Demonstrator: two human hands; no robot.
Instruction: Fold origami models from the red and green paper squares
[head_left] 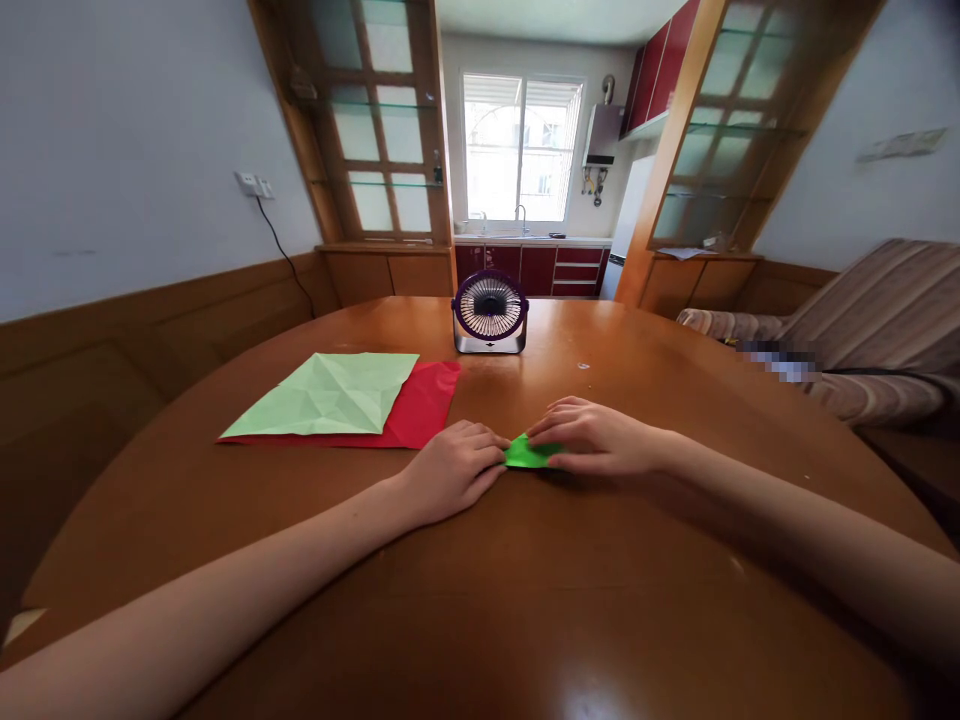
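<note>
We press a small folded green paper (527, 453) flat on the worktop (525, 600), our left hand (454, 468) and right hand (592, 437) pinning its two ends with curled fingers. Well left lie a creased pale green sheet (330, 395) overlapping a red sheet (424, 405); a desk fan (490, 312) stands beyond.

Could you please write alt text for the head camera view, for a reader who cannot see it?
Both hands, left hand and right hand, press a small green paper flat on a round wooden table. To the left lie a light green sheet over a red sheet; a small fan stands behind.
</note>
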